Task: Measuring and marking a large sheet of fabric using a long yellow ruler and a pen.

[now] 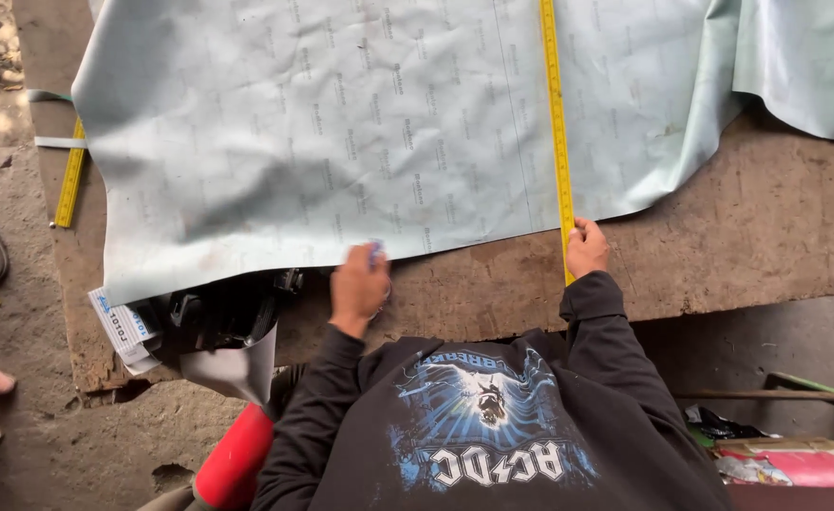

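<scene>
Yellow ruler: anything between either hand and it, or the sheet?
Nothing visible. The right hand already presses the yellow ruler near its lower end, on the sheet. The left hand, holding a small blue item, rests at the sheet's near edge.

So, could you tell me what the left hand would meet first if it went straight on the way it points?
Probably the pale sheet: the left hand sits at its near edge, pointing up across it.

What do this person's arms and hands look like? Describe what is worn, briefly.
Both arms are covered by long black sweatshirt sleeves with ribbed cuffs at the wrists. The left hand and right hand are bare: no gloves, and no rings or watch that I can make out. The sweatshirt chest carries a blue and white printed graphic.
</scene>
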